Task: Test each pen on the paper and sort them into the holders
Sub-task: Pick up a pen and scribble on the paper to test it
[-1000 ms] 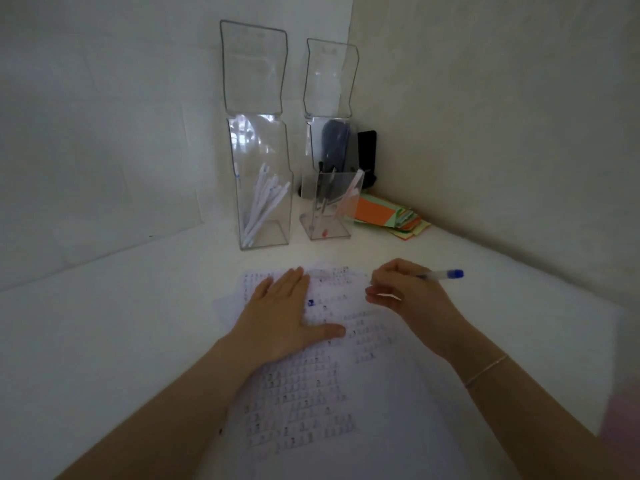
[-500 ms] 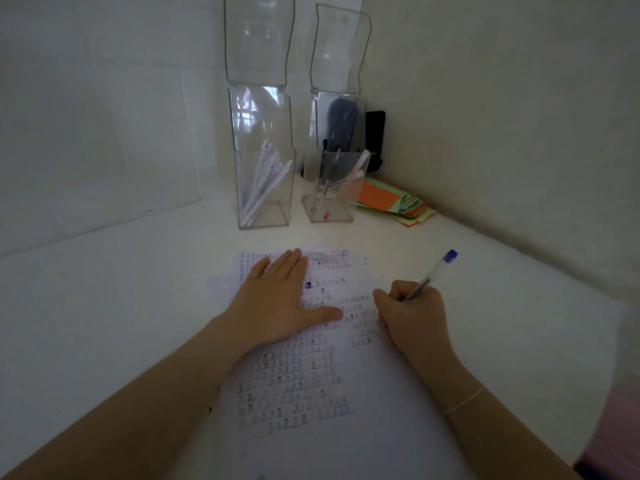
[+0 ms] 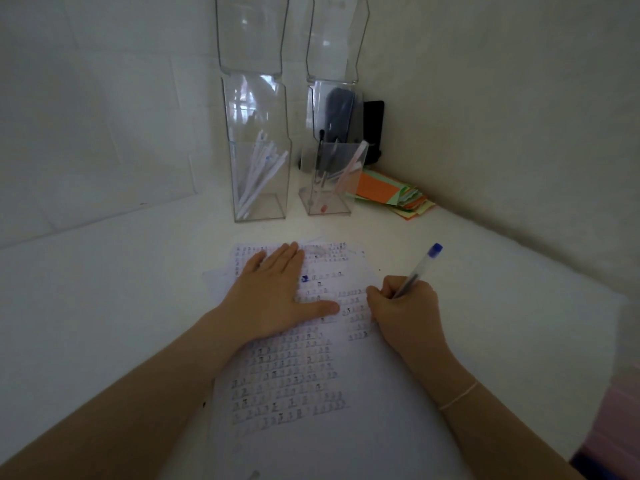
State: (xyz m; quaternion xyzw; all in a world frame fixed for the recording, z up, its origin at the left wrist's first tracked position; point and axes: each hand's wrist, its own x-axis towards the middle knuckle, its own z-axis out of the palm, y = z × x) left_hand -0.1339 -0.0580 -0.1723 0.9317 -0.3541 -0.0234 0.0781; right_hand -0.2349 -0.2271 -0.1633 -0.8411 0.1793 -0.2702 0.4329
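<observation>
A sheet of paper [image 3: 311, 441] covered with rows of small pen marks lies on the white table. My left hand [image 3: 277, 296] presses flat on its upper part, fingers spread. My right hand [image 3: 405, 310] grips a clear pen with a blue end cap [image 3: 420, 266] in a writing hold, tip down on the paper's right side. At the back stand two clear holders: the left holder [image 3: 258, 202] contains several white pens, the right holder [image 3: 327, 199] has a few dark and pink pens.
A stack of orange and green paper slips [image 3: 391, 195] lies in the back right corner beside the right holder. A black object [image 3: 373, 129] leans against the wall behind it. Walls close the table at the back and right.
My right hand has turned the pen from lying sideways to an upright writing hold and brought its tip down onto the paper. My left hand stays flat on the sheet.
</observation>
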